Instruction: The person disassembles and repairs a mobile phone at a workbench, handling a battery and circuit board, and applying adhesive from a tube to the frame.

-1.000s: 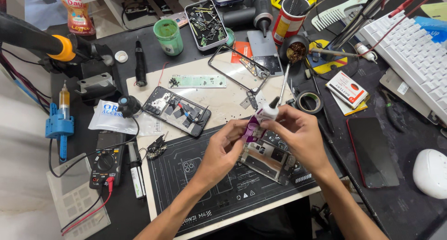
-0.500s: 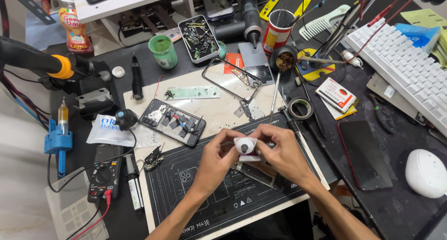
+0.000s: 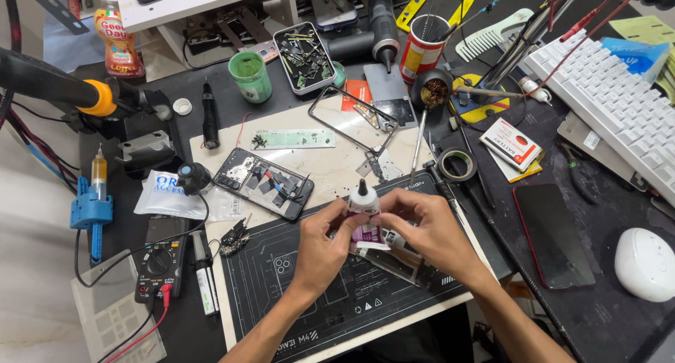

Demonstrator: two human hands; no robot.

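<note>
– What lay under the hands on the worktop (image 3: 576, 314)?

– The dark repair mat (image 3: 295, 293), as it had a second before, with the opened phone (image 3: 264, 182) just beyond the left hand (image 3: 320, 247) and the roll of tape (image 3: 457, 164) beyond the right hand (image 3: 429, 229).

– And what had changed?

– The hands had drawn closer to the person's body and met. Both were closed on the small glue tube (image 3: 364, 219), which now stood upright between them, its black nozzle pointing away, where earlier it was held tilted and higher over the mat.

– Anything beneath it?

– A metal phone frame (image 3: 397, 261) lay just under the right hand.
</note>
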